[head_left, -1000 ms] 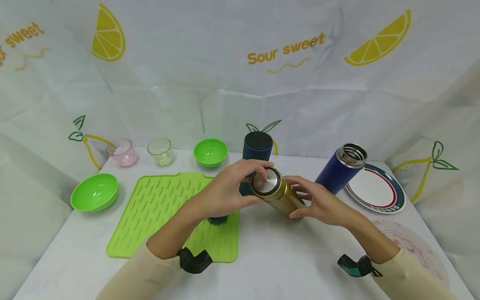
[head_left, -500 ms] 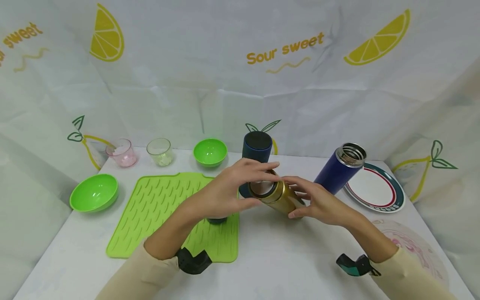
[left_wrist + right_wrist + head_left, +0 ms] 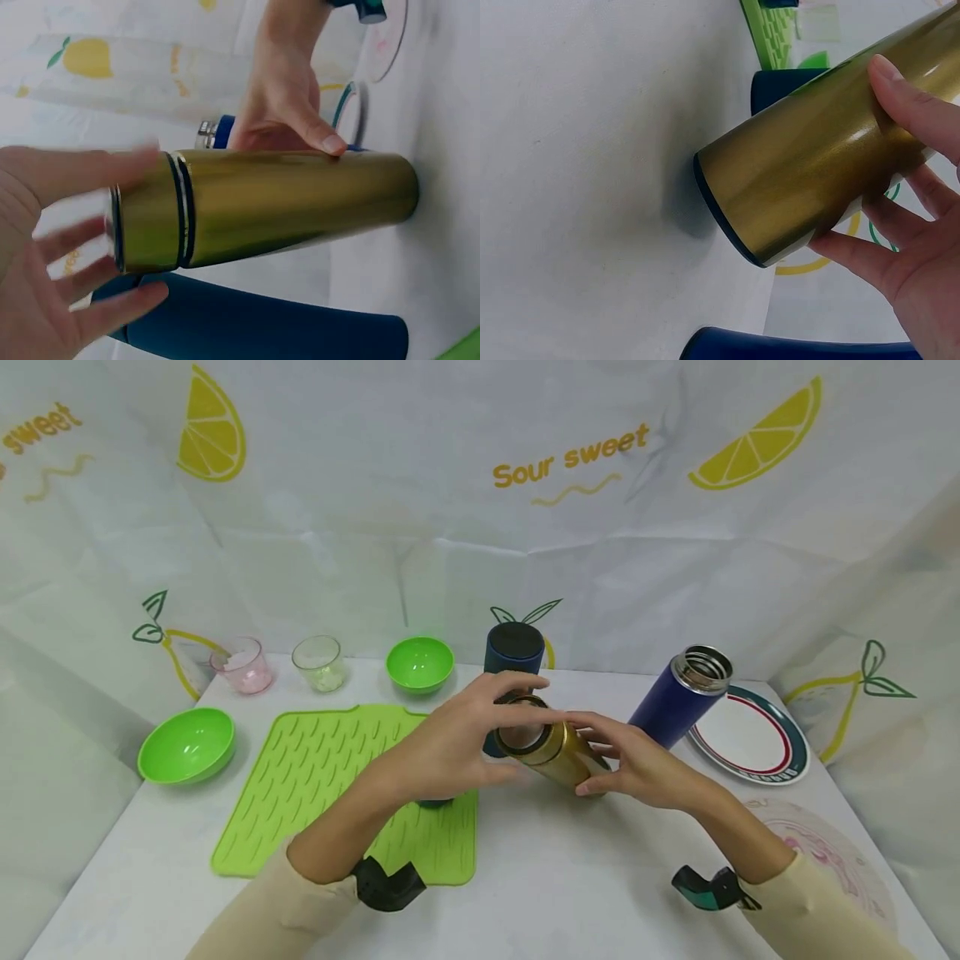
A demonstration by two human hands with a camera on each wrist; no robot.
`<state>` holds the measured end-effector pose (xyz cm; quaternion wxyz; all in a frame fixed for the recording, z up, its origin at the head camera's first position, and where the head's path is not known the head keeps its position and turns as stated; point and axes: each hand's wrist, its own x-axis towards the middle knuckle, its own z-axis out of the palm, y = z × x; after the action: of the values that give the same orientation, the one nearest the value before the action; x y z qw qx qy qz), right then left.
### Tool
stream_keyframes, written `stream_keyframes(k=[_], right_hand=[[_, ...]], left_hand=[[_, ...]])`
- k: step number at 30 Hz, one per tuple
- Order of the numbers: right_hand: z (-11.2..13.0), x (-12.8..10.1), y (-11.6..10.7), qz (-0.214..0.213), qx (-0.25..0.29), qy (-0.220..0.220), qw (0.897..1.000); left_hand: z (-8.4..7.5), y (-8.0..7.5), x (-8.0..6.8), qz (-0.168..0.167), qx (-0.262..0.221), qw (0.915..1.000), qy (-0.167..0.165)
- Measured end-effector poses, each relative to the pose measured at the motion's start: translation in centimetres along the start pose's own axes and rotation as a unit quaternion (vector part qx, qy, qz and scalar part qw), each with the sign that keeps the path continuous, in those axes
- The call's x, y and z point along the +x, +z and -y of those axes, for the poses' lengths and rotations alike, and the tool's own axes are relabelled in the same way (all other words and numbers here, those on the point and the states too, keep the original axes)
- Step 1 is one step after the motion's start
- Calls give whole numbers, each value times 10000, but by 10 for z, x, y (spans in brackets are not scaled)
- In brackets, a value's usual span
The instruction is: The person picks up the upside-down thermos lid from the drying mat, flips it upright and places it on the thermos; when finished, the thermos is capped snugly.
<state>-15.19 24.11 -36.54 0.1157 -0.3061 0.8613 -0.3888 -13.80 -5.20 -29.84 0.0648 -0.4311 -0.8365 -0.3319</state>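
A gold thermos bottle [image 3: 573, 760] leans with its lidded end toward my left. My right hand [image 3: 645, 767] grips its body, thumb on the near side and fingers behind, as the right wrist view shows. My left hand [image 3: 457, 735] is spread around the steel-topped lid [image 3: 150, 225]. Its fingers reach over the top while the thumb, blurred, stands off the near side in the head view. A dark blue thermos [image 3: 262, 322] stands just behind the gold one. To the right is a blue thermos [image 3: 671, 706] with an uncovered steel mouth.
A green mat [image 3: 322, 777] lies at left, with a dark round piece [image 3: 435, 802] partly under my left wrist. Around it stand two green bowls [image 3: 187, 747], a pink glass [image 3: 247, 668] and a clear glass [image 3: 318, 664]. Two plates [image 3: 750, 735] lie at right.
My left hand has shifted its fingers over the lid, and its thumb has come away from the near side. My right hand and the gold thermos have stayed nearly still.
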Motion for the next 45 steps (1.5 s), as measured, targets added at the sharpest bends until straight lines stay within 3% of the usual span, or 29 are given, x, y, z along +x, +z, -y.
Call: stream_keyframes(k=[4,10,16,21,23,27,29,32,34,39,45], right_hand=[[0,1,1,16,-19,-14,10000],[0,1,1,31,33,37,10000],[-1,2,0,32,19,-47,10000],[-1,2,0,27,19,-46,10000],[-1,2,0,28,19,-47,10000],[0,2,0,30,18,-11,10000],[0,1,0,37,20,16,10000],[1,0,0,46,24,15,10000],[1,0,1,39,45,25,10000],[1,0,2,18,-17,-25,10000],[1,0,2,3,-6,-62,10000]], left_hand=[[-2,5,0,-206,534,9972,-484],[-1,1,0,-27,-38,10000,-71],[-1,2,1,-272,535,9978,-296],[0,-3,2,119,-105,9997,187],[-1,-4,2,119,-87,9998,114],[-2,1,2,-111,414,9985,-343],[-1,2,3,-60,350,9990,-255],[1,0,2,337,-76,9993,144],[1,0,2,464,-116,9987,155],[-3,7,2,31,736,9966,-368],[-2,2,2,191,290,9994,7]])
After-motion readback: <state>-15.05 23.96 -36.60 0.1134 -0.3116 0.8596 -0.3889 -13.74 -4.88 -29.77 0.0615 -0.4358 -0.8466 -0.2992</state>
